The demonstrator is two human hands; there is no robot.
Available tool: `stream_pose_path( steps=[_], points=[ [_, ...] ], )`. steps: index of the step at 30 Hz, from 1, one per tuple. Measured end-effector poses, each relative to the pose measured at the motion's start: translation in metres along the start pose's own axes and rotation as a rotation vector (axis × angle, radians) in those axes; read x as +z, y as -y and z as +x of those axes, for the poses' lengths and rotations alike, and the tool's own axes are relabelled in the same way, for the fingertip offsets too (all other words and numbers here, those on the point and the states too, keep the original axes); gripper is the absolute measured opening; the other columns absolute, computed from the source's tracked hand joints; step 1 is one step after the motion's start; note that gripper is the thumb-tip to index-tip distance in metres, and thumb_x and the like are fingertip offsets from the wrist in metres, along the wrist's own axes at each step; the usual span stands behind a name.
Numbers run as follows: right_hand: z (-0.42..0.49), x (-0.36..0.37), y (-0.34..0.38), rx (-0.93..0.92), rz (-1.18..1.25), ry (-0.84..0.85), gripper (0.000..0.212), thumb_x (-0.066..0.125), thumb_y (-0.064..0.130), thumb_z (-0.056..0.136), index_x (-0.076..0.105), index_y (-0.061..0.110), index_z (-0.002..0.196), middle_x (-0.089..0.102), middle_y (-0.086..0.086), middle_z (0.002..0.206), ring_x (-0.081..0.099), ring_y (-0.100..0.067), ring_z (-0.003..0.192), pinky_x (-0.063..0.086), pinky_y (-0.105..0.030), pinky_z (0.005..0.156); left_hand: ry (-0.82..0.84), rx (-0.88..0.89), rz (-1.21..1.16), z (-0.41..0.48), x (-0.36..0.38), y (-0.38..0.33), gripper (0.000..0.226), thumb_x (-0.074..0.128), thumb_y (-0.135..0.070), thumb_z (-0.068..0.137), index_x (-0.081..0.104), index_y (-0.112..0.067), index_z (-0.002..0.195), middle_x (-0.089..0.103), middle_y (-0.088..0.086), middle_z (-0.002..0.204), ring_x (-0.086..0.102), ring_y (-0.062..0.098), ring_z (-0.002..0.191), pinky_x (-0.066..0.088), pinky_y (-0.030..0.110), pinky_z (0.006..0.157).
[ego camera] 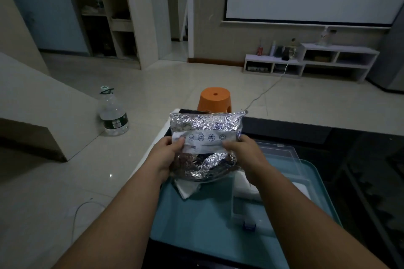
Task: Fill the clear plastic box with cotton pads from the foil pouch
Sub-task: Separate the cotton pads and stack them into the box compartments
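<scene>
The foil pouch [205,137] is held in the air above the teal tray [196,225], just left of the clear plastic box [235,209], whose lid is laid open behind it. The pouch is pinched at its white label band from both sides, between thumb and fingers of the left hand [166,155] and the right hand [242,150]. White pads [188,189], apparently cotton, are seen on the tray beneath it. The pouch's opening cannot be made out. Emptying is judged the step in hand: the pouch is best brought over the box first, then tipped gently, so nothing is spilled onto the tabletop [306,133].
</scene>
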State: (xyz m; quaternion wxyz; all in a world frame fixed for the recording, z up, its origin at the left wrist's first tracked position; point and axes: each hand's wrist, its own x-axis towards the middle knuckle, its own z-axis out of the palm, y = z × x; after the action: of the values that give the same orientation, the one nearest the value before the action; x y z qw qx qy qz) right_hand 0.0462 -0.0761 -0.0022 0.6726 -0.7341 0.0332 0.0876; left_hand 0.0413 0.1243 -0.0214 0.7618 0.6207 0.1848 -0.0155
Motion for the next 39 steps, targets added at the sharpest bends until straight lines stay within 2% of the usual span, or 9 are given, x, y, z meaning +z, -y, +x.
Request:
stream_pose_path(
  steps=[3, 6, 14, 18, 21, 24, 28, 33, 39],
  points=[
    [0.000, 0.000, -0.002, -0.023, 0.007, -0.024, 0.056, 0.067, 0.046, 0.086, 0.045, 0.018, 0.129, 0.057, -0.004, 0.120, 0.058, -0.021, 0.101, 0.045, -0.032, 0.070, -0.027, 0.014, -0.069, 0.002, 0.004, -0.001, 0.012, 0.053, -0.006, 0.095, 0.062, -0.010, 0.103, 0.072, 0.010, 0.082, 0.068, 0.023, 0.069, 0.053, 0.034, 0.063],
    [0.002, 0.001, -0.004, -0.012, -0.038, -0.075, 0.072, 0.068, 0.054, 0.082, 0.038, 0.019, 0.137, 0.053, -0.002, 0.124, 0.058, -0.019, 0.103, 0.049, -0.034, 0.075, -0.073, 0.080, -0.074, 0.008, 0.007, -0.003, 0.011, 0.055, -0.006, 0.094, 0.061, -0.012, 0.101, 0.071, 0.016, 0.100, 0.067, 0.030, 0.085, 0.055, 0.049, 0.083],
    [0.004, 0.005, -0.005, -0.063, -0.117, -0.160, 0.020, 0.065, 0.022, 0.092, 0.062, 0.014, 0.110, 0.065, -0.004, 0.097, 0.060, -0.017, 0.081, 0.046, -0.028, 0.060, -0.078, 0.099, -0.042, 0.006, 0.007, -0.002, 0.023, 0.067, -0.009, 0.086, 0.058, -0.013, 0.106, 0.071, 0.013, 0.095, 0.069, 0.025, 0.072, 0.054, 0.033, 0.059],
    [0.006, 0.008, -0.006, -0.076, -0.170, -0.172, 0.019, 0.060, 0.025, 0.095, 0.066, 0.014, 0.109, 0.067, -0.005, 0.098, 0.061, -0.021, 0.089, 0.052, -0.036, 0.075, -0.057, -0.007, 0.139, 0.005, 0.002, 0.002, 0.024, 0.057, 0.002, 0.086, 0.061, -0.007, 0.108, 0.069, 0.011, 0.092, 0.064, 0.023, 0.076, 0.049, 0.031, 0.058],
    [0.006, 0.006, -0.007, -0.048, -0.181, -0.157, 0.021, 0.057, 0.029, 0.097, 0.066, 0.012, 0.106, 0.064, -0.003, 0.092, 0.057, -0.019, 0.083, 0.045, -0.029, 0.064, -0.121, -0.012, 0.190, 0.010, -0.003, 0.006, 0.022, 0.057, 0.003, 0.089, 0.063, -0.007, 0.108, 0.070, 0.016, 0.100, 0.068, 0.031, 0.088, 0.057, 0.041, 0.074],
    [0.005, 0.003, -0.007, -0.015, -0.150, -0.133, 0.023, 0.059, 0.037, 0.094, 0.062, 0.018, 0.106, 0.065, -0.002, 0.097, 0.062, -0.020, 0.088, 0.055, -0.038, 0.075, -0.139, -0.014, 0.154, 0.015, -0.004, 0.008, 0.018, 0.056, 0.001, 0.091, 0.063, -0.008, 0.106, 0.070, 0.018, 0.103, 0.069, 0.034, 0.091, 0.056, 0.051, 0.084],
    [0.006, -0.001, -0.011, 0.009, -0.302, -0.177, 0.016, 0.061, 0.026, 0.092, 0.055, 0.017, 0.104, 0.059, 0.001, 0.091, 0.056, -0.014, 0.080, 0.046, -0.033, 0.073, -0.167, 0.026, 0.151, 0.015, 0.000, 0.010, 0.017, 0.057, -0.006, 0.093, 0.057, -0.009, 0.110, 0.067, 0.015, 0.106, 0.067, 0.031, 0.090, 0.057, 0.049, 0.082],
    [0.007, -0.002, -0.013, 0.003, -0.431, -0.271, 0.034, 0.060, 0.010, 0.091, 0.042, 0.025, 0.115, 0.052, 0.000, 0.094, 0.057, -0.020, 0.086, 0.044, -0.032, 0.062, -0.278, 0.068, 0.186, 0.013, 0.000, 0.012, 0.032, 0.059, 0.002, 0.081, 0.046, -0.021, 0.099, 0.060, 0.014, 0.097, 0.060, 0.027, 0.079, 0.050, 0.037, 0.064],
    [0.006, -0.003, -0.015, -0.005, -0.531, -0.241, 0.023, 0.050, -0.001, 0.090, 0.063, 0.017, 0.093, 0.065, -0.006, 0.101, 0.059, -0.023, 0.093, 0.053, -0.039, 0.082, -0.249, 0.064, 0.231, 0.015, -0.003, 0.017, 0.020, 0.058, 0.002, 0.086, 0.064, -0.015, 0.078, 0.068, 0.013, 0.091, 0.062, 0.024, 0.079, 0.053, 0.039, 0.083]
  ],
)
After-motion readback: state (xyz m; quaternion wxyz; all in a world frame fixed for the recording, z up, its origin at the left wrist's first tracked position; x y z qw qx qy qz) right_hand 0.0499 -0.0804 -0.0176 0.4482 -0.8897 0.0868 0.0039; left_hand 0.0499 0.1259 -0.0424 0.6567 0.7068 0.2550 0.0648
